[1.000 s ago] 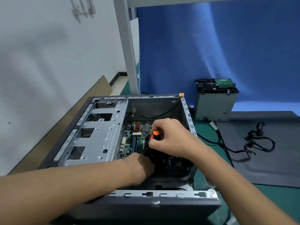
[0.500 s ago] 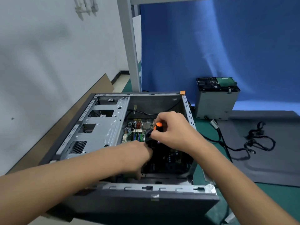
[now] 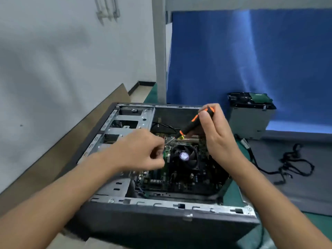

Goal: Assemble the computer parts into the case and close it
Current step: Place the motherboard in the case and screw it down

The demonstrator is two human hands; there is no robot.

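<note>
Open case [image 3: 161, 218] lying on its side on green table [image 3: 231, 194], motherboard and black cooler fan [image 3: 185, 157] exposed inside; right hand [image 3: 213, 130] over far right of case, fingers clenched on black-and-orange screwdriver [image 3: 194, 123], shaft slanting down-left to board just beside fan; left hand [image 3: 142, 153] loosely curled at shaft tip, pinch unclear; drive cage [image 3: 249, 115] apart at right before blue backdrop [image 3: 251, 51]; loose cables [image 3: 294, 164] on grey mat [image 3: 296, 191].
</note>
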